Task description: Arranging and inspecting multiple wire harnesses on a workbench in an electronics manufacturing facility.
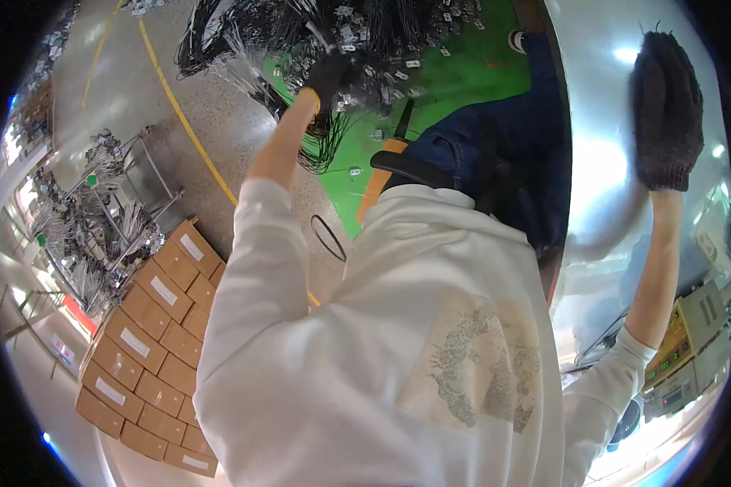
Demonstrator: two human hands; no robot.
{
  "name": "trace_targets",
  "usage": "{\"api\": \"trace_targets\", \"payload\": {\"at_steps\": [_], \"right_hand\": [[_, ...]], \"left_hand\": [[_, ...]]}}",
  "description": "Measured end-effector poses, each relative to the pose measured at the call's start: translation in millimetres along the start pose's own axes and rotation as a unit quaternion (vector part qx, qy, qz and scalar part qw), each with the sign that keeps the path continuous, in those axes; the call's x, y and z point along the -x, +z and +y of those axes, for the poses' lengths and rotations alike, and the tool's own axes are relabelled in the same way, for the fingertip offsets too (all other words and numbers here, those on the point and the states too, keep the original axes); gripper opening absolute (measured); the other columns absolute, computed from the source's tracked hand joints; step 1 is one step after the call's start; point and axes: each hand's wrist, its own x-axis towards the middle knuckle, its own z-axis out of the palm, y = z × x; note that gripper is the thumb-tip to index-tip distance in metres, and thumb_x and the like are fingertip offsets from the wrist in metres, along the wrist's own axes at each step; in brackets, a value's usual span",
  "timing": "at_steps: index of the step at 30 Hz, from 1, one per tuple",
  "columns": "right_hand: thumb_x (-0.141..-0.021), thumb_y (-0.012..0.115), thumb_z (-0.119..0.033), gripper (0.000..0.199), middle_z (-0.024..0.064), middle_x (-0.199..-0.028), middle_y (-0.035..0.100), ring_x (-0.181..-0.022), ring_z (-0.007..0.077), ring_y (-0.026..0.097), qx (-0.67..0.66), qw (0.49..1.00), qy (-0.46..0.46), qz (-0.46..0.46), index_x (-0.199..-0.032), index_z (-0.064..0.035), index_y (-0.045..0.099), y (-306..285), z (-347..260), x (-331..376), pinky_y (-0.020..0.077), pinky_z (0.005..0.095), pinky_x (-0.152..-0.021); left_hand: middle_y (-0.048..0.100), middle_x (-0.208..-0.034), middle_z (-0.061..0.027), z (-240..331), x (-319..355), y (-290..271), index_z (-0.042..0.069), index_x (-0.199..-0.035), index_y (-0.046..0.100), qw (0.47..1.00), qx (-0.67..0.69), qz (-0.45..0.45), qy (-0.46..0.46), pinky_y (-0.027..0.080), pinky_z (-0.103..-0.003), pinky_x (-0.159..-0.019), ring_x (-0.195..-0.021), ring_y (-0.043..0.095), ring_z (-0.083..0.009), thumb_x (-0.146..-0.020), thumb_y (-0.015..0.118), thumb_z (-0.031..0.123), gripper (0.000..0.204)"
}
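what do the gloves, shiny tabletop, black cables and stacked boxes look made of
Gloves: matte knitted fabric, by the ribbed cuff and stray threads.
Tabletop: glossy, probably metal, given its silvery glare.
Black cables: likely plastic-sheathed, bending in thin loops; cores hidden.
Stacked boxes: matte cardboard, by their brown faces and seams.

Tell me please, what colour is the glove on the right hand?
The right glove is very dark, nearly black; it shows best in the head view.

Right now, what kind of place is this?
Probably a factory or workshop. You can see big bundles of dark cables, a stack of cardboard boxes, and a yellow line marked on the floor.
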Motion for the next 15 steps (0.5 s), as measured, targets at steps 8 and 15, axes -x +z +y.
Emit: {"api": "trace_targets", "payload": {"at_steps": [8,15], "right_hand": [[-0.112,0.064,-0.012,0.032,0.0170,-0.145,0.071,-0.135,0.0355,0.067,-0.137,0.986,0.091,0.014,-0.142,-0.0019,0.070,4,-8,4,0.0531,0.0426,-0.119],[-0.112,0.064,-0.011,0.032,0.0171,-0.145,0.071,-0.135,0.0352,0.067,-0.114,0.991,0.066,0.011,-0.142,-0.0016,0.070,3,-5,2,0.0530,0.0425,-0.119]], "left_hand": [[0.082,-0.114,-0.0174,-6,-45,-37,0.002,-0.146,0.066,0.971,0.013,-0.228,0.065,0.063,-0.048,-0.093,-0.102,0.079,-0.0330,-0.101,0.080,0.035,0.058],[0.077,-0.084,-0.0176,-41,88,-88,0.004,-0.103,0.080,0.823,0.134,-0.324,-0.446,0.066,-0.043,-0.074,-0.072,0.078,-0.0277,-0.106,0.062,0.053,0.052]]}}
